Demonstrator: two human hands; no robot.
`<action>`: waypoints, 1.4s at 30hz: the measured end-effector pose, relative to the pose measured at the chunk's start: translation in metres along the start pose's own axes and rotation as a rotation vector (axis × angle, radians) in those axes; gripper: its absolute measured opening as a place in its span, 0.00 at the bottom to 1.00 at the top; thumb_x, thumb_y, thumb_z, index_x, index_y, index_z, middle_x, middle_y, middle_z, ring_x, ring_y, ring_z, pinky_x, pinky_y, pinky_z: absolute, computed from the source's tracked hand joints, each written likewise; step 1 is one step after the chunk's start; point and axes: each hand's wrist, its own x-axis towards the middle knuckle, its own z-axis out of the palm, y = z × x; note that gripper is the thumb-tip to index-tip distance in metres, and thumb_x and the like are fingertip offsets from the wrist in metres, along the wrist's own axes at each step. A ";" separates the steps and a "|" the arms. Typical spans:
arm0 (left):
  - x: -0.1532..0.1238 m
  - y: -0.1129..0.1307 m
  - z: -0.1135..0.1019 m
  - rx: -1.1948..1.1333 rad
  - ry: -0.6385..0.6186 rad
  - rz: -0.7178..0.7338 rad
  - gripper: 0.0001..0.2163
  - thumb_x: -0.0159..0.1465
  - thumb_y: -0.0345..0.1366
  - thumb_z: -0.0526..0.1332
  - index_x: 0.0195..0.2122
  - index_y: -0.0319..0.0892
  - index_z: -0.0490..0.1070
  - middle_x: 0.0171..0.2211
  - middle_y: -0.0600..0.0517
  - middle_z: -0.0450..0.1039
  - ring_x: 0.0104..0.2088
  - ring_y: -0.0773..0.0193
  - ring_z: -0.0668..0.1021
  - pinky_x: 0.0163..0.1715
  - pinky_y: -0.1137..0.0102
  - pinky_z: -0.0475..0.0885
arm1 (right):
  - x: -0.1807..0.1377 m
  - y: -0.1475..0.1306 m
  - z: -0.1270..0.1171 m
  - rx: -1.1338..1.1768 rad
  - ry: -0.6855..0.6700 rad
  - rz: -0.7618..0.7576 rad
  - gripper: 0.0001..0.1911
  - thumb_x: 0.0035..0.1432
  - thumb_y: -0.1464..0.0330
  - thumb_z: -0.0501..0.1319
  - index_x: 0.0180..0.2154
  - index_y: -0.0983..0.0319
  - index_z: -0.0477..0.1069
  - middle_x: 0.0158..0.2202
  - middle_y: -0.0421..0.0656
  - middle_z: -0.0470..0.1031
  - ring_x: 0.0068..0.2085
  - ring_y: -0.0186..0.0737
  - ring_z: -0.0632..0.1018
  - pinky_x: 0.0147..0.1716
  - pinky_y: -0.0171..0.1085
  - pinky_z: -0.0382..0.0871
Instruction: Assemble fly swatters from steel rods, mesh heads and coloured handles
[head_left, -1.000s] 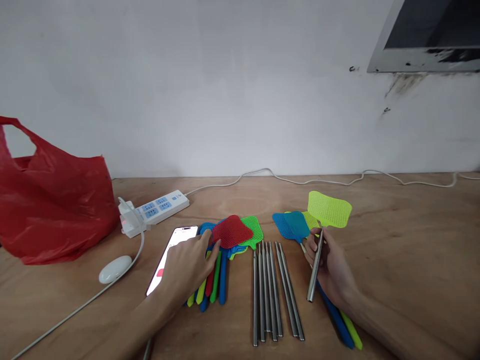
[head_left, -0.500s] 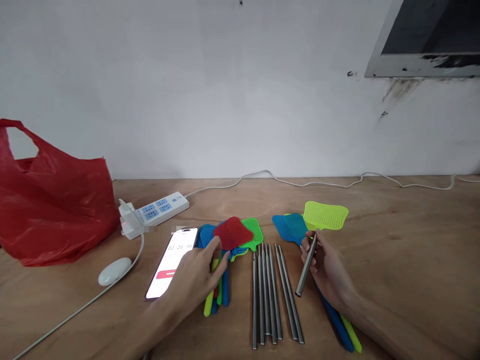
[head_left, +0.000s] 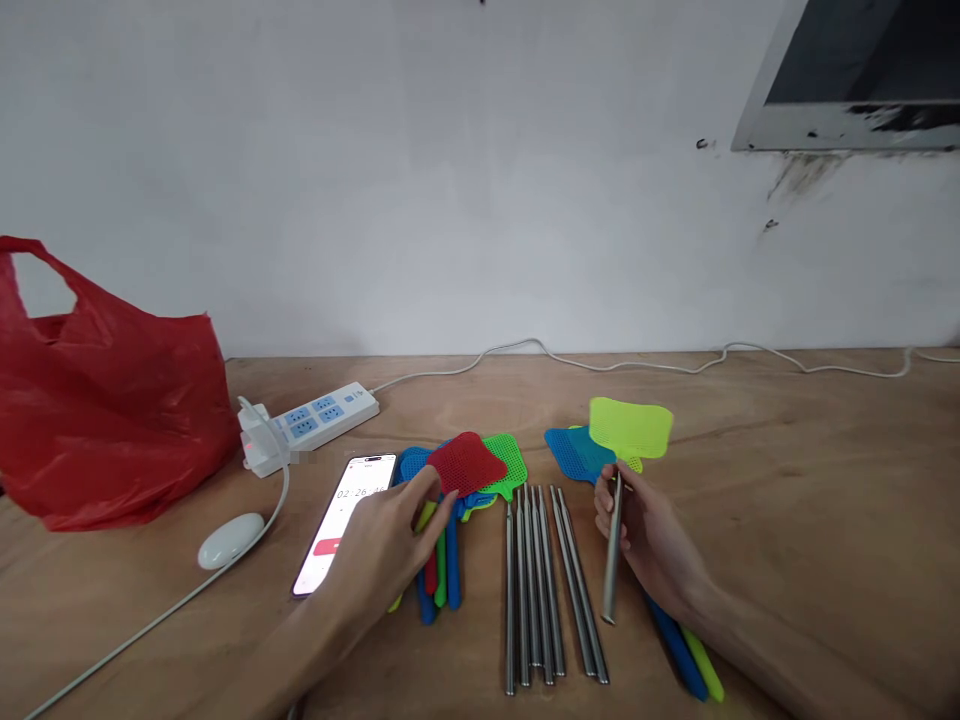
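My right hand (head_left: 646, 535) grips a metal tube (head_left: 613, 560) just below a yellow-green fly swatter head (head_left: 631, 428); the join is partly hidden by my fingers. The tube's lower end points down toward the table. With closed fingers, my left hand (head_left: 386, 535) holds a yellow-green plastic handle (head_left: 425, 516), mostly covered by the hand. Around it lie blue, red and green handles (head_left: 441, 570), under a pile of red (head_left: 466, 462), green and blue swatter heads. Between my hands, several steel tubes (head_left: 534, 590) lie side by side.
Behind my right hand lies a blue swatter head (head_left: 574, 453), with blue and yellow-green handles (head_left: 679, 650) under my wrist. A lit phone (head_left: 341, 525) is partly behind my left hand. Further left are a power strip (head_left: 322, 420), a white mouse-shaped object (head_left: 230, 541) and a red plastic bag (head_left: 120, 410).
The swatter head in my right hand has shifted left, and its tube has swung more upright. My left hand has moved slightly left, shifting the yellow-green handle away from the other handles.
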 end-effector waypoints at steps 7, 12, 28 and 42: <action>0.008 -0.003 -0.001 0.416 -0.232 -0.072 0.07 0.71 0.37 0.51 0.39 0.45 0.66 0.26 0.52 0.77 0.29 0.54 0.80 0.25 0.69 0.57 | -0.008 -0.001 0.007 -0.093 -0.097 0.070 0.21 0.52 0.51 0.68 0.30 0.61 0.67 0.17 0.31 0.60 0.16 0.24 0.52 0.14 0.29 0.46; 0.007 -0.001 -0.003 0.491 -0.259 -0.111 0.09 0.72 0.39 0.51 0.40 0.44 0.68 0.30 0.49 0.79 0.31 0.50 0.81 0.23 0.69 0.56 | 0.001 0.006 0.000 -0.219 -0.209 0.066 0.21 0.56 0.49 0.65 0.31 0.61 0.67 0.13 0.27 0.55 0.14 0.24 0.47 0.12 0.28 0.41; 0.000 0.015 -0.010 -0.693 -0.144 -0.078 0.13 0.72 0.45 0.54 0.50 0.44 0.68 0.29 0.54 0.73 0.30 0.62 0.77 0.30 0.70 0.73 | -0.017 -0.005 0.010 -0.497 -0.679 0.352 0.27 0.57 0.44 0.59 0.23 0.59 0.61 0.12 0.27 0.49 0.13 0.25 0.47 0.12 0.31 0.37; 0.001 0.024 -0.008 -1.039 -0.353 -0.397 0.25 0.62 0.54 0.63 0.49 0.39 0.65 0.18 0.59 0.71 0.14 0.70 0.70 0.11 0.79 0.64 | -0.024 -0.001 0.008 -1.129 -0.642 -0.093 0.26 0.69 0.51 0.46 0.22 0.59 0.51 0.20 0.34 0.51 0.24 0.33 0.56 0.25 0.36 0.48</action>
